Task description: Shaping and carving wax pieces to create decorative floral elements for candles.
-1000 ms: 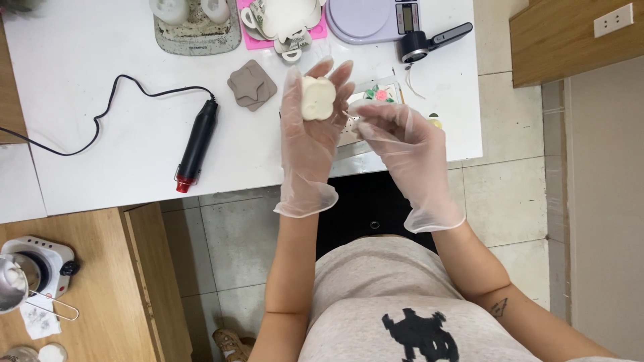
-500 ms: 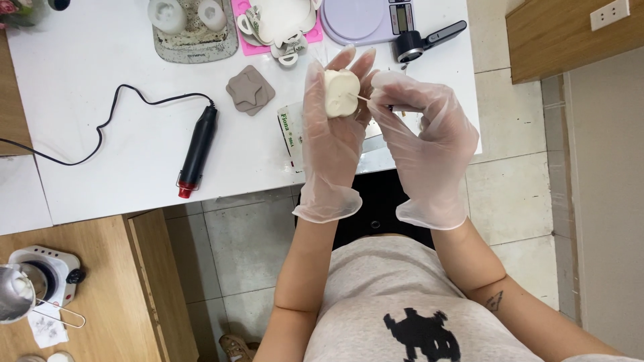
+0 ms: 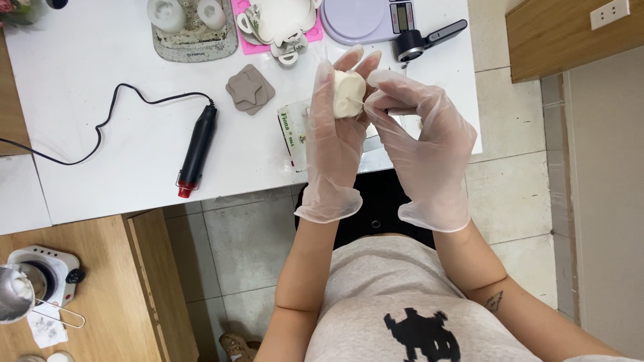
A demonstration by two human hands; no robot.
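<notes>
Two gloved hands met above the near edge of the white table (image 3: 100, 100), and the work between them looked like the trimming or wick-fitting stage of a small moulded piece. Far to the left of the fingers lay a black corded heat tool (image 3: 196, 147) with a red tip, untouched, and nearer them a grey star-shaped mould (image 3: 249, 89). The left hand (image 3: 335, 144) stood upright with its fingers (image 3: 327, 80) curled narrowly around a cream-white wax lump (image 3: 349, 92), which sat at the fingertips, thumb on one side and the long fingers rising behind it. Just to the right of that lump, the right hand (image 3: 426, 144) had its thumb and forefinger pinched shut on a thin pale stick (image 3: 355, 102), whose tip touched or entered the wax; which of the two could not be told. Its other fingers hung loosely folded. Under both hands lay a small printed packet (image 3: 293, 131). Beyond the fingertips stood a lilac kitchen scale (image 3: 365, 17) and a pink mat (image 3: 312, 30) with white moulds. Judging by the grip, the next move called for a steady left hold and a fine, straight push or pull of the stick, lest the soft lump crack.
</notes>
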